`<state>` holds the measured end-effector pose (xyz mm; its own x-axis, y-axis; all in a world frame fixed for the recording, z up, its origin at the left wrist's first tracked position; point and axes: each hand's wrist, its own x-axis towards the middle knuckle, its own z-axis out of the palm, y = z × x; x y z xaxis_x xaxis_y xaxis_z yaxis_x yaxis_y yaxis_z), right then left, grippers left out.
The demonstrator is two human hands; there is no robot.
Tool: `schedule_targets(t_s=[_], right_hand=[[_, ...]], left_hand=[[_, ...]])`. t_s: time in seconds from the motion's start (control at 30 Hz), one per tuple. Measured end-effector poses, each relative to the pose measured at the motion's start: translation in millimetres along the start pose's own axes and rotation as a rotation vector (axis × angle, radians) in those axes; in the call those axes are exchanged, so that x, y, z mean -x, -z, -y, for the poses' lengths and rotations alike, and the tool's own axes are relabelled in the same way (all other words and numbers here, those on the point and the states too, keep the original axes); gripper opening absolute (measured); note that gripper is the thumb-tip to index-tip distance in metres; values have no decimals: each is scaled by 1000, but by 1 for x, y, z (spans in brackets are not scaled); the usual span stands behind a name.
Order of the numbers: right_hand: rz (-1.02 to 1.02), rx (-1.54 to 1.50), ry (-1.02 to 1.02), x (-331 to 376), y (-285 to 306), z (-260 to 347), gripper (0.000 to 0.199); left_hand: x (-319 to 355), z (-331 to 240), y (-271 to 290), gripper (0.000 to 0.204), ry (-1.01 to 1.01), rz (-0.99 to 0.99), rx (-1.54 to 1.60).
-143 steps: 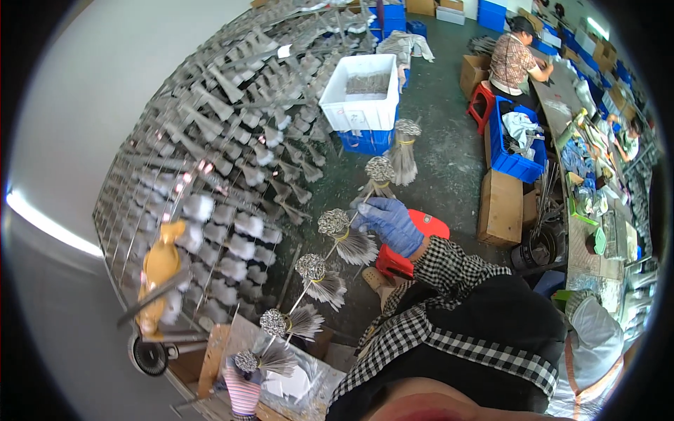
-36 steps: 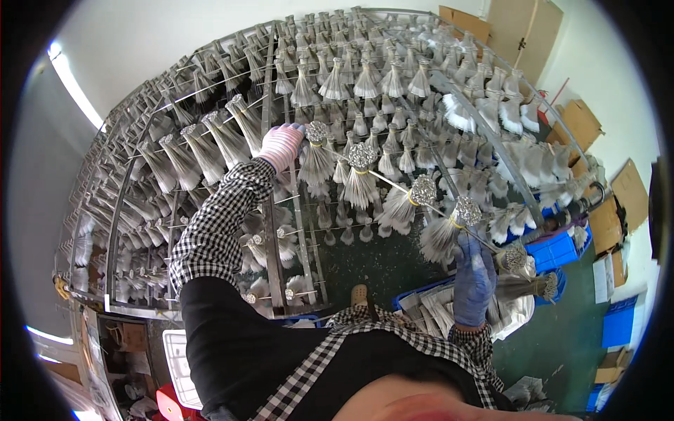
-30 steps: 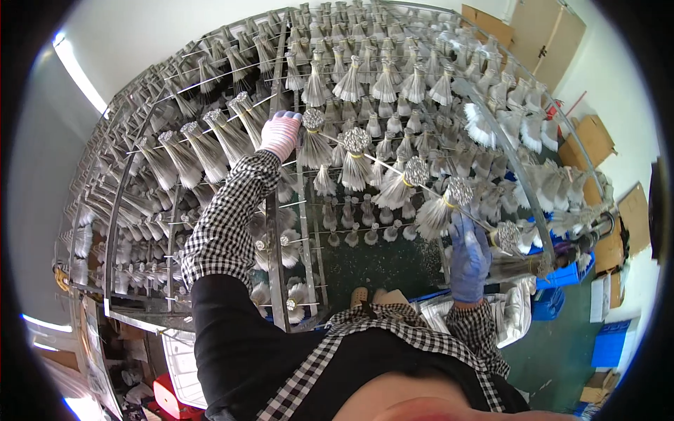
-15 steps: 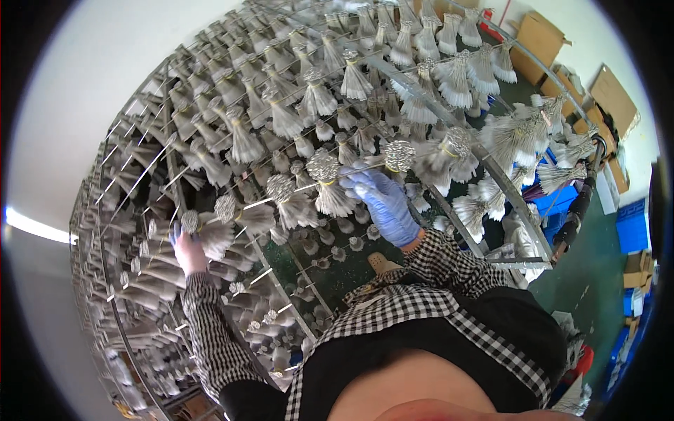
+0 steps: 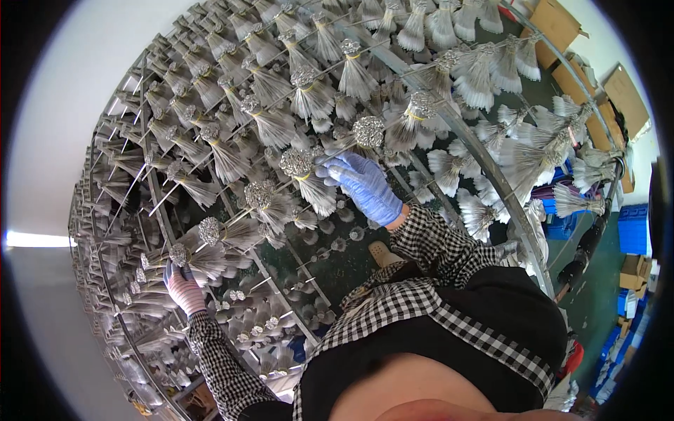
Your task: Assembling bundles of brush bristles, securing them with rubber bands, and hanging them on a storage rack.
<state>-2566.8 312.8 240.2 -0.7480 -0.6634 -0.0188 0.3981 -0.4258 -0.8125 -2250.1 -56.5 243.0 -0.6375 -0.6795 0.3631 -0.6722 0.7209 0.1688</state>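
Observation:
A pale rod (image 5: 235, 217) carries several bundles of thin silvery wires with knobby looped heads and fanned-out tails, some tied with yellow bands. My left hand (image 5: 185, 291), in a pink-striped glove with dark fingertips, is closed at the rod's near left end, just below the wire bundle (image 5: 180, 254) there. Farther along, my right hand (image 5: 365, 188) in a blue glove has its fingertips closed at the rod. They sit between a yellow-tied bundle (image 5: 296, 163) and another bundle head (image 5: 368, 132). Those bundles partly hide the rod and where my fingers meet it.
Rows of similar bundles (image 5: 270, 126) hang on a large metal rack (image 5: 477, 151) ahead and to the left. More hang low beneath the rod. Cardboard boxes (image 5: 551, 24) and blue bins (image 5: 633, 228) stand along the right. The floor (image 5: 597, 295) is green.
Both hands and the rod with its bundles have shifted: the right-hand side went left and up, the left end lower. My view has turned a little too.

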Motion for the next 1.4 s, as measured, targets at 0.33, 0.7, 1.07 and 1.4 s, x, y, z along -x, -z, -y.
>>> schedule_targets(t_s=[0.33, 0.7, 1.07, 1.4], right_hand=[[-74, 61, -49, -22, -2, 10, 38], [-71, 111, -19, -43, 3, 3, 33], [-107, 107, -23, -46, 6, -2, 31], [-64, 92, -142, -22, 18, 9, 41]], left_hand=[[-7, -12, 7, 26, 144, 83, -72], [-16, -1, -3, 21, -12, -21, -155], [-30, -5, -9, 23, 7, 32, -154], [-36, 5, -28, 29, 160, 47, 181]])
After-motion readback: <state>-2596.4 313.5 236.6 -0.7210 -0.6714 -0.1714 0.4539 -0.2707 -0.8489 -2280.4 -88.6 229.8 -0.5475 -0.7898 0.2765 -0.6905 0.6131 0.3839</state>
